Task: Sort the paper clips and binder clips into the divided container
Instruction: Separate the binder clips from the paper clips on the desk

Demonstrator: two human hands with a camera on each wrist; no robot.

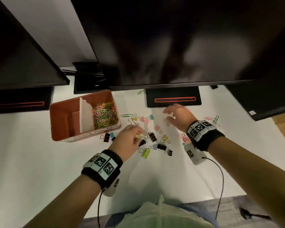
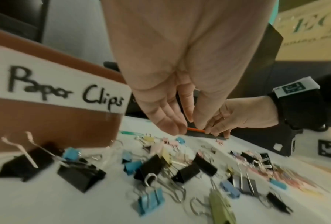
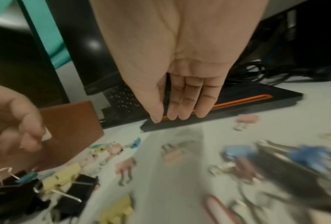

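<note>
The brown divided container [image 1: 61, 111] stands at the left of the white table. Its right compartment holds a heap of coloured paper clips [image 1: 105, 115]; the left compartment looks bare. A "Paper Clips" label [image 2: 59, 80] is on its front wall. Several binder clips, black [image 1: 152, 137], pink [image 1: 158, 128] and yellow-green [image 1: 146, 153], lie scattered to its right. My left hand [image 1: 137, 134] hovers over them with relaxed fingers [image 2: 172, 125], holding nothing. My right hand [image 1: 169, 115] hangs over the far clips, its fingers [image 3: 182, 112] straight and bare.
Two black monitors overhang the back of the table, with a stand base [image 1: 173, 97] just beyond my right hand. Loose paper clips [image 1: 185, 138] lie under my right wrist, and one green one [image 1: 126, 115] lies beside the container. The near table edge is by my body.
</note>
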